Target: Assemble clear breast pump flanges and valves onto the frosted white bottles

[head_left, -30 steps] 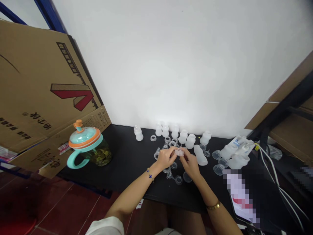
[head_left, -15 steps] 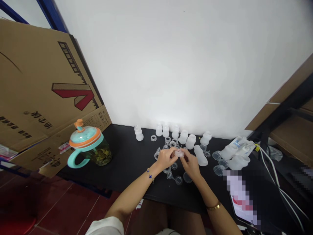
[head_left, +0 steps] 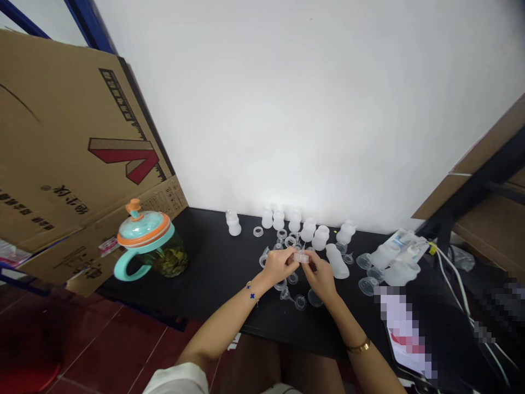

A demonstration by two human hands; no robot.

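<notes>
My left hand (head_left: pixel 280 264) and my right hand (head_left: pixel 320 278) meet over the black table, both closed on one clear screw ring (head_left: pixel 302 258) with a small translucent piece in its top. The ring is held between fingertips, from either side. Beyond the hands, several frosted white baby bottles (head_left: pixel 309 230) stand in a loose row, and one bottle (head_left: pixel 337 261) lies on its side by my right hand. Loose rings and clear silicone parts (head_left: pixel 301 302) lie around and under my hands. At the far left of the row stands a bottle with a clear top (head_left: pixel 233 224).
A teal and orange lidded jug (head_left: pixel 143 241) stands at the left, before a large cardboard box (head_left: pixel 61 148). On the right are white breast-pump-like parts (head_left: pixel 394 257), white cables (head_left: pixel 455 273) and a phone (head_left: pixel 406 334) with a blurred screen. A white wall (head_left: pixel 307 109) bounds the back.
Both hands stay in place around the ring, with only a slight shift of the fingers and ring. The bottles and loose parts lie as before.
</notes>
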